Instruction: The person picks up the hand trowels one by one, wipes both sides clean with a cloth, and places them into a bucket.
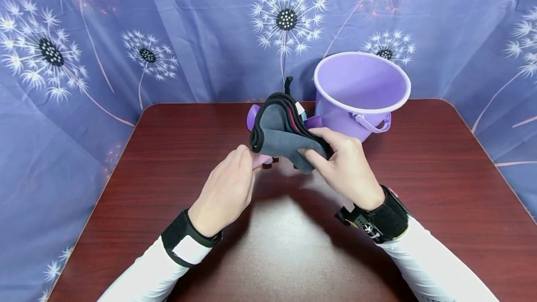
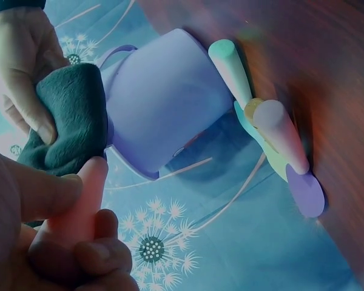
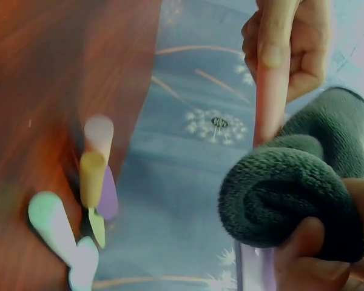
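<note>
My left hand grips the pink handle of a tool whose far part is covered by a grey cloth. My right hand pinches this cloth, which has black edging, a red strip and a black loop, and is folded over. In the right wrist view the cloth curls into a roll around the handle's far end. Beyond it a purple piece shows, perhaps the tool's blade. Both hands are above the table.
A purple bucket stands at the table's back right. Behind the cloth lie several small tools: one with a purple blade, one with a yellow handle, one with a mint handle. A blue flowered curtain hangs behind the table.
</note>
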`<state>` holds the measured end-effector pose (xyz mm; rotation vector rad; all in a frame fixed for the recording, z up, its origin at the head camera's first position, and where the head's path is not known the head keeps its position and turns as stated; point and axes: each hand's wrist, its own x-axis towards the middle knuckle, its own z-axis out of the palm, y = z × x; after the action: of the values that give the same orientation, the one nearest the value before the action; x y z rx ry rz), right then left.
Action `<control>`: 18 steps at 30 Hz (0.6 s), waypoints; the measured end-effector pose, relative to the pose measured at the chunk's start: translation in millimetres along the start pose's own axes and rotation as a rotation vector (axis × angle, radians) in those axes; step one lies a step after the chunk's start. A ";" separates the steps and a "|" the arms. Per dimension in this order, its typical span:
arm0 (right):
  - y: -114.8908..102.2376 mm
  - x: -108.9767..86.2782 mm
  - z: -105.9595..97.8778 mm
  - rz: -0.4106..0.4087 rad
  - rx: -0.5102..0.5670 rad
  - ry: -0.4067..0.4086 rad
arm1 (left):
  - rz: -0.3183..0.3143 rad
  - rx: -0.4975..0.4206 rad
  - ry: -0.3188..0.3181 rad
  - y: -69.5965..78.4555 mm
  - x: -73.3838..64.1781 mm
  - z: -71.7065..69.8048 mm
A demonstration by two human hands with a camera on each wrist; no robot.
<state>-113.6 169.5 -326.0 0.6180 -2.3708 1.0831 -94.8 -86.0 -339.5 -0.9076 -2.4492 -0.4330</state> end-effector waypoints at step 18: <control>7.9 -0.1 -0.1 -0.114 -0.091 0.048 | -0.036 -0.047 -0.006 -1.8 0.5 -2.0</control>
<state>-118.0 174.2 -330.5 0.6775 -2.2996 0.9264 -95.7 -88.0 -337.8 -0.8860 -2.4739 -0.5028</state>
